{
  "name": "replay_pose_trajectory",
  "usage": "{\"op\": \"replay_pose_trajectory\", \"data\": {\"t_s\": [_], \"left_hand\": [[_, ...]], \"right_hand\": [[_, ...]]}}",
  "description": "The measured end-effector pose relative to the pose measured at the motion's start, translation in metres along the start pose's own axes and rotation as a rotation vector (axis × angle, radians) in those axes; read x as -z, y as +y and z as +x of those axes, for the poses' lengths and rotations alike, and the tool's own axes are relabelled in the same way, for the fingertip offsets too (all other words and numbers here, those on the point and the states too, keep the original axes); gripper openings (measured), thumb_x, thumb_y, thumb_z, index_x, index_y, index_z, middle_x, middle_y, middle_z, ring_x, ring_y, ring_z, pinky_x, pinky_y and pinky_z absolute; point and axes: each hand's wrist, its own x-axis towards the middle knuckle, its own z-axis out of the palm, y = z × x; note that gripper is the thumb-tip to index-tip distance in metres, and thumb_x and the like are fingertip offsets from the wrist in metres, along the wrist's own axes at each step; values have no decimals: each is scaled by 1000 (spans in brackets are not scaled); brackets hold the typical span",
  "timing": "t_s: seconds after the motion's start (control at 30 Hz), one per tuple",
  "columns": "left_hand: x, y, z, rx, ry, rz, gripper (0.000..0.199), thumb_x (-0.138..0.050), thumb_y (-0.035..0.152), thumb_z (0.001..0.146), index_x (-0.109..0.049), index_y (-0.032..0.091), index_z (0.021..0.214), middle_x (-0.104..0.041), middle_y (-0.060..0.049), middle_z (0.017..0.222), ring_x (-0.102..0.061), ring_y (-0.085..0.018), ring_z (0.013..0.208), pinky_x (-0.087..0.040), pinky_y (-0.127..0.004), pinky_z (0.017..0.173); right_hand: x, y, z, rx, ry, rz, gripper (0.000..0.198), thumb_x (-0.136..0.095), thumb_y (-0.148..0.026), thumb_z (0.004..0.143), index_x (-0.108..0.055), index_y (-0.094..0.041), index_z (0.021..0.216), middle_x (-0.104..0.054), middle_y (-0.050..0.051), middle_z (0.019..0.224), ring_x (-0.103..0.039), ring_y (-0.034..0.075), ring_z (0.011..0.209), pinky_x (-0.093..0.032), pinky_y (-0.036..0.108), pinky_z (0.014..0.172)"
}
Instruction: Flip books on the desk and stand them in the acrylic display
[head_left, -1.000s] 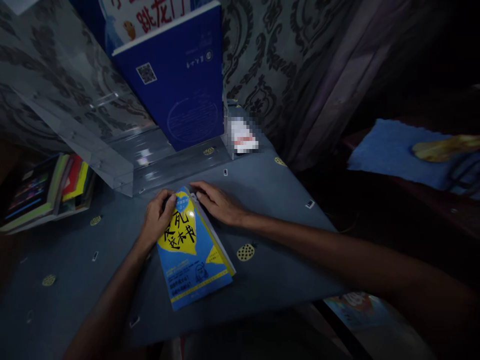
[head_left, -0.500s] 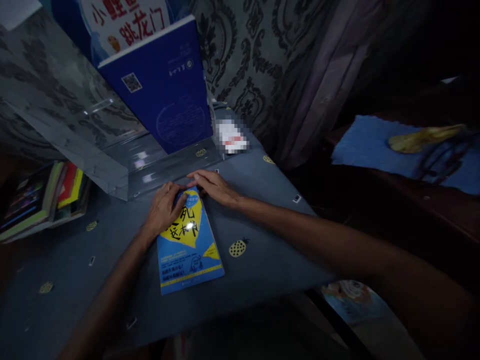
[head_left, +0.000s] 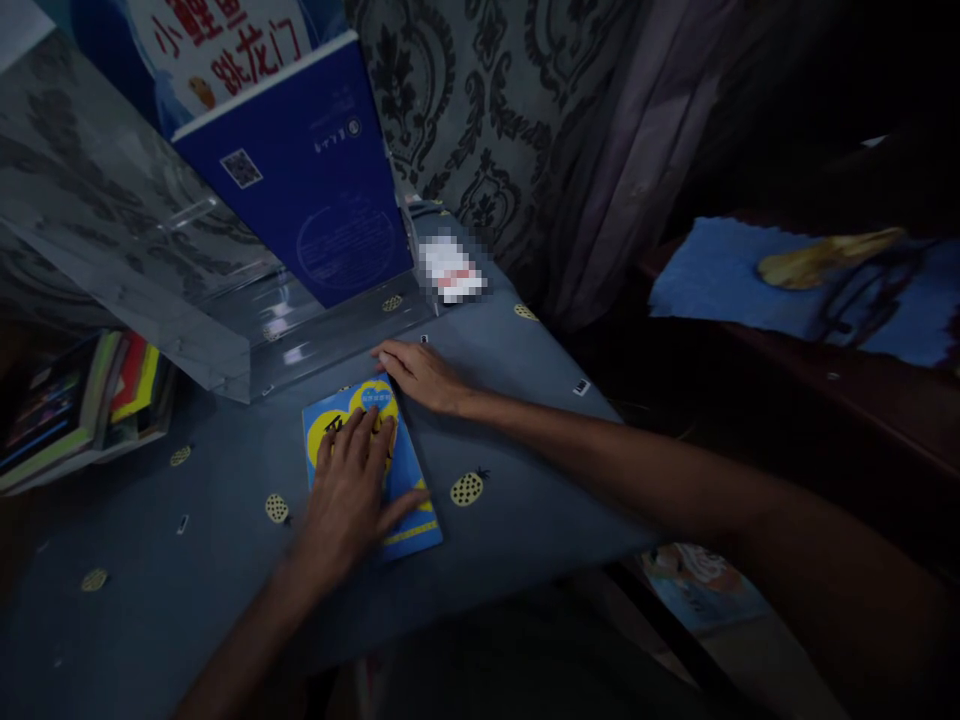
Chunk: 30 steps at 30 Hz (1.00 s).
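Observation:
A thin blue and yellow book [head_left: 405, 455] with dark lettering lies flat on the grey tablecloth, its cover up. My left hand [head_left: 349, 490] rests flat across the middle of this cover, fingers spread, hiding much of the lettering. At the book's top right corner lies my right hand [head_left: 426, 376], its fingers stretched to the left just beyond the top edge. Its underside is hidden, but nothing shows in its grasp.
Behind the hands, a clear acrylic stand [head_left: 225, 370] bears an upright dark blue book [head_left: 300, 190] with another book behind it. Stacked books [head_left: 82, 410] sit at the left. A pixelated white item [head_left: 454, 270] is near the curtain. On the right, a blue cloth [head_left: 705, 275] covers a dark surface.
My left hand has moved from the book's top edge down onto the middle of its cover, and its fingers have spread. The right hand stays by the top corner. The view has shifted slightly.

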Motion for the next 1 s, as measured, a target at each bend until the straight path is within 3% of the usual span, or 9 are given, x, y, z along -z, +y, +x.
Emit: {"op": "replay_pose_trajectory", "data": {"t_s": [0.13,0.27,0.4,0.57,0.8,1.0], "left_hand": [[8,10,-22,-80,-84,36,93,-52,77,89,-35,14,156,-45,-26,157,-41,-42,147,-37,-64,114],[18,20,-37,-150,-117,104,73,-52,60,98,-42,13,152,-47,-22,158,-44,-40,146,-43,-60,113],[15,28,-51,-207,35,115,49,-52,37,103,-51,13,145,-62,-19,145,-57,-37,135,-52,-52,107],[14,34,-63,-193,163,8,55,-57,20,101,-43,17,154,-72,-14,132,-67,-29,125,-59,-41,101],[26,36,-53,-110,224,-189,56,-53,12,100,-44,22,154,-77,-10,120,-73,-25,116,-65,-38,93],[26,39,-54,-148,212,-75,41,-58,17,98,-56,17,139,-77,-12,119,-73,-29,115,-66,-41,88]], "right_hand": [[-2,4,1,10,-19,28,28,-43,-17,104,-68,-18,116,-77,9,107,-70,22,103,-49,36,95],[-3,7,2,26,-22,34,28,-44,-17,103,-69,-19,116,-77,8,107,-70,21,101,-49,35,93],[-4,7,1,44,-28,13,29,-44,-17,103,-69,-14,119,-76,9,108,-69,20,100,-48,31,91],[-7,9,0,64,-38,-19,31,-43,-20,103,-68,-14,120,-75,8,111,-68,20,102,-46,31,92],[-9,12,1,71,-23,-31,28,-45,-22,102,-69,-18,116,-75,7,113,-67,21,101,-47,33,92],[-8,11,0,64,-35,-3,28,-44,-22,103,-68,-18,118,-75,7,111,-68,21,103,-48,34,93]]}}
